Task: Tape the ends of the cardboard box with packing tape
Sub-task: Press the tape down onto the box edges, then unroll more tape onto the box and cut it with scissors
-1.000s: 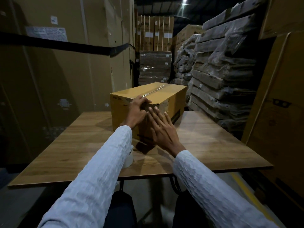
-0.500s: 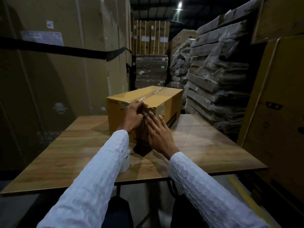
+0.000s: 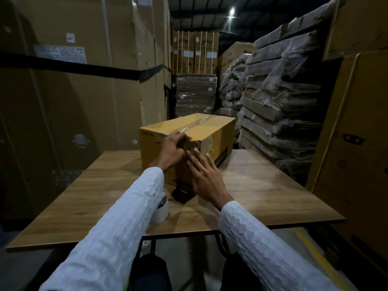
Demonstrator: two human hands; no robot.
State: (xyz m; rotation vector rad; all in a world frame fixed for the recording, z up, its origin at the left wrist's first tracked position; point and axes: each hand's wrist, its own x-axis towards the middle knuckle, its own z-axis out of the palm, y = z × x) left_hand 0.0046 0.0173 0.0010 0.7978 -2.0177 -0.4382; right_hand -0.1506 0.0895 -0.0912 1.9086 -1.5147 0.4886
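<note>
The cardboard box [image 3: 189, 143] sat on the counter [image 3: 262, 185] with its long side pointing far away, and both hands worked its near end (left hand [image 3: 171, 149] curled over the top edge, right hand [image 3: 204, 175] pressing flat).

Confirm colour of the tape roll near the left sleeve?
White tape roll, partly hidden under the sleeve; head view.

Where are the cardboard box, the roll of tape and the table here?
cardboard box [image 3: 218, 131]: head view, its right side face.
roll of tape [image 3: 160, 213]: head view, its white outer side.
table [image 3: 262, 185]: head view, bare wooden top.
</note>
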